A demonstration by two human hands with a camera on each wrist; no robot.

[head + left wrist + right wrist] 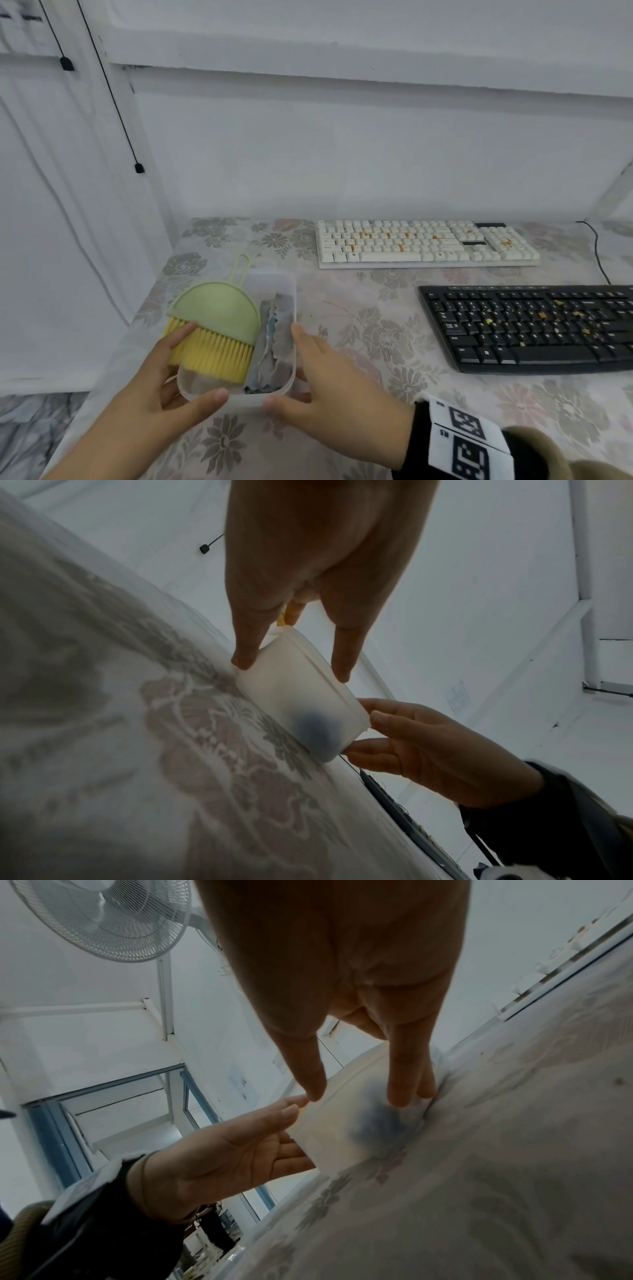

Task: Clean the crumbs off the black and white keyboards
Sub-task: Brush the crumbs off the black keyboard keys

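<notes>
your left hand [161, 380] and right hand [329, 373] grip the clear tub [289, 284] holding the brush [214, 325]. white keyboard [424, 245] and black keyboard [527, 325], both crumbed, lie right of it. next, likely lift the brush out.

A white full-size plastic keyboard [424, 244] lies flat at the far right of the table, orange-brown crumbs scattered among its keys. Nearer, further right and apart from it, a black plastic keyboard [534, 325] lies flat, its right end cut off by the frame edge, yellowish crumbs dotting its middle keys.
</notes>
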